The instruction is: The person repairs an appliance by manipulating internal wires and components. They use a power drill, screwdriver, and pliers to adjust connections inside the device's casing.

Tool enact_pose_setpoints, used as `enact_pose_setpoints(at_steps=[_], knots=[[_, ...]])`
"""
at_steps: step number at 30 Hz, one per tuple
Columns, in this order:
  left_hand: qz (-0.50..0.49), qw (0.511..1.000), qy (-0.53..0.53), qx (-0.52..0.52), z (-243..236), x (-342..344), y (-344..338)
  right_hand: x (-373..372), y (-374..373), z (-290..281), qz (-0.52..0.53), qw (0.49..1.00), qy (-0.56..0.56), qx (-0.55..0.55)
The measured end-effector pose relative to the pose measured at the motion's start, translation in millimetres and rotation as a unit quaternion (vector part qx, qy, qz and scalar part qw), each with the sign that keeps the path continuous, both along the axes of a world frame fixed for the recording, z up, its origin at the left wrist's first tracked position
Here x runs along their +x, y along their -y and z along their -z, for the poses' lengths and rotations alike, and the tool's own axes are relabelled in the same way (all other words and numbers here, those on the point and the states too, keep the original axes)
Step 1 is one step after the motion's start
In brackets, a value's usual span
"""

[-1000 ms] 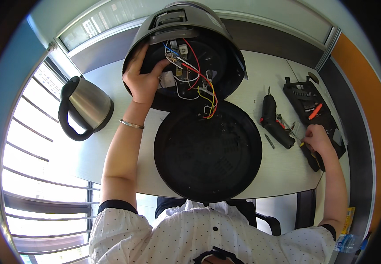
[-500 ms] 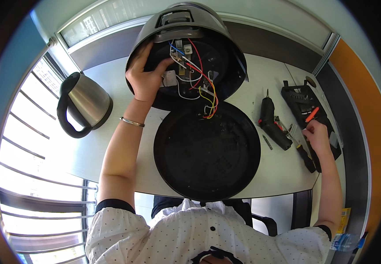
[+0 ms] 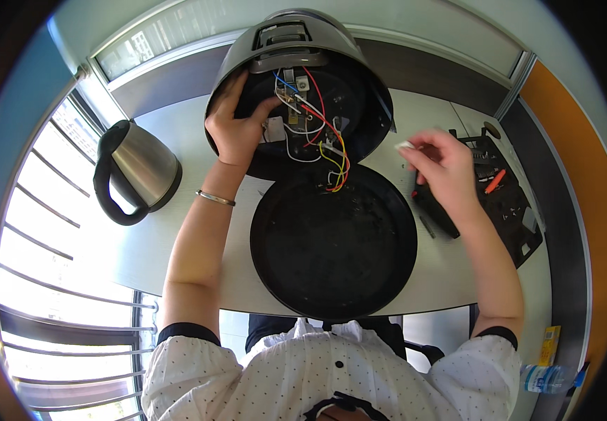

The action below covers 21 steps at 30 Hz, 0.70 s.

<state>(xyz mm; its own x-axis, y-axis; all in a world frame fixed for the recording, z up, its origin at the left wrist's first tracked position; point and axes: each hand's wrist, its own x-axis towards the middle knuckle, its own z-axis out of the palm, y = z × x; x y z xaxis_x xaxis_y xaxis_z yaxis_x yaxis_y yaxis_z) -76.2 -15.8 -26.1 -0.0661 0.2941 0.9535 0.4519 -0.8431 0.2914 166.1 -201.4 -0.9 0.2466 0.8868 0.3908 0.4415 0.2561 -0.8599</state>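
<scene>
A grey rice cooker (image 3: 370, 59) lies tipped with its open underside toward me, wires (image 3: 324, 116) and electrical parts showing inside. My left hand (image 3: 237, 130) grips its left wall, the thumb inside near the white wires and a small white block (image 3: 274, 130). Wires run down to the round black bottom cover (image 3: 331, 245), which lies before the cooker. Above the table to the right, my right hand (image 3: 447, 165) pinches a small white piece (image 3: 403, 146); its kind is too small to tell. Partly behind that hand is a black power screwdriver (image 3: 433, 210).
A steel kettle (image 3: 142, 165) stands at the left. At the right lies a black tool case (image 3: 517, 203) with an orange-red tool (image 3: 496, 181) on it. A loose driver bit (image 3: 426, 226) rests beside the power screwdriver. A partition (image 3: 444, 74) borders the table's back.
My right hand has left the tool case and moved left toward the cooker, with the small white piece between its fingers. My left hand keeps its hold on the cooker.
</scene>
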Motion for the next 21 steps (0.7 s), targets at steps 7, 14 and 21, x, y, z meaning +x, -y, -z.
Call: enact_pose_setpoints(at_steps=[7, 14, 21], knots=[[0.012, 1.0, 0.004, 0.029, -0.9, 2.1, -3.7, -47.4, -49.4, -0.3, -0.055, 0.995, -0.073, 0.051], [0.008, 0.997, 0.008, 0.071, -0.6, 3.5, -8.5, -67.3, -69.3, 5.8, -0.028, 0.99, -0.049, 0.132], [0.008, 0.997, 0.036, 0.075, 4.0, 2.2, -11.8, -97.4, -51.3, -3.3, 0.005, 0.963, 0.05, 0.266]])
